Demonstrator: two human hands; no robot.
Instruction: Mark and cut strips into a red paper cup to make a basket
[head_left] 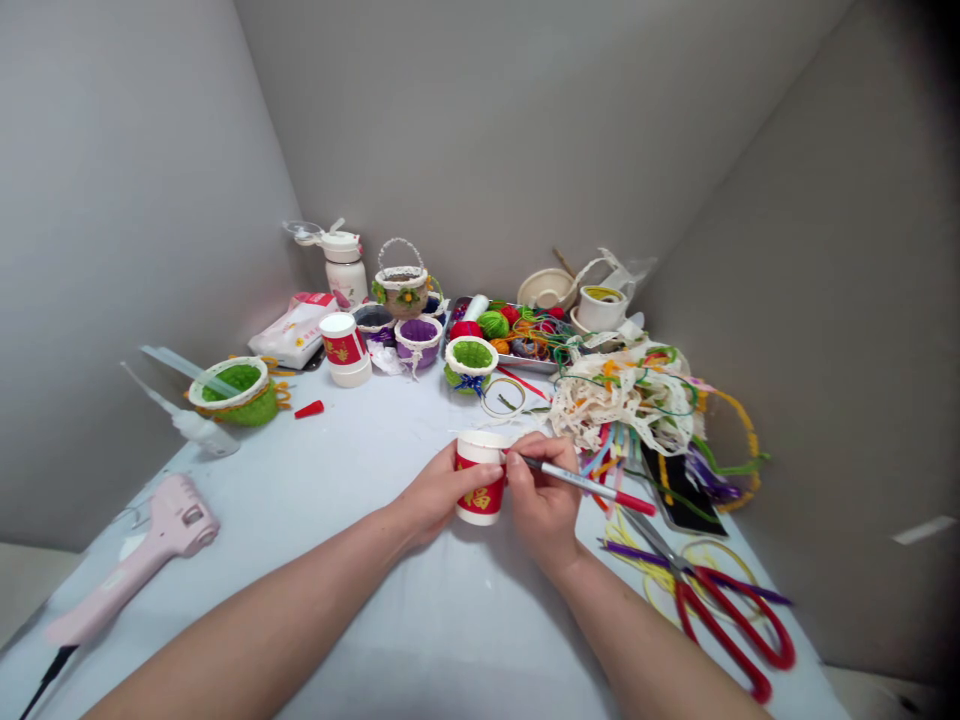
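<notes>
A red and white paper cup (480, 505) with a gold character on its side is upright at the middle of the table. My left hand (439, 495) is closed around the cup's left side, thumb across its front. In my right hand (546, 500) is a marker pen (581, 480), grey with a red end, pinched between thumb and fingers. The pen's tip end is at the cup's upper right side, partly hidden by my fingers. A small red pen cap (309, 409) lies apart to the left.
A pink glue gun (161, 540), glue bottle (202, 432) and green basket (251, 405) are on the left. Red-handled scissors (697, 580), a phone (686, 490) and tangled lace (622, 395) lie right. Behind stand stacked cups (345, 350), small baskets (471, 372) and a yarn tray (517, 330).
</notes>
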